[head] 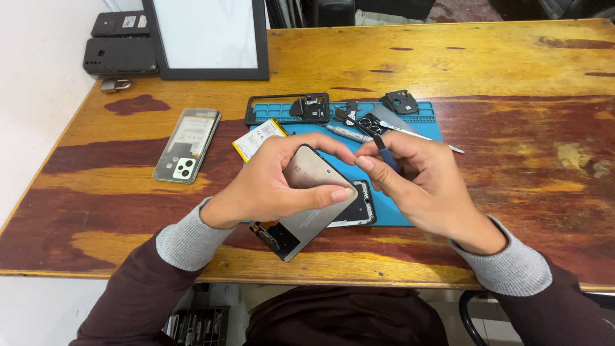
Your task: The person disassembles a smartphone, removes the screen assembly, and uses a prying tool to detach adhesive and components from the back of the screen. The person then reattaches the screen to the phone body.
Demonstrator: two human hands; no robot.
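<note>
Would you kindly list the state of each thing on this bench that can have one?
Phone screen panel: detached, held tilted in the left hand.
Blue tool: pinched in the right hand.
Phone without back cover: open, lying flat on the table.
Phone frame: empty, on the blue mat.
Battery: removed, lying loose.
Screwdriver: lying unused on the mat.

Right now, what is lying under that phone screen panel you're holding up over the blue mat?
Under the screen panel sits a black phone frame on the blue mat; only its right part shows. The panel and the left hand cover the rest of it.
</note>
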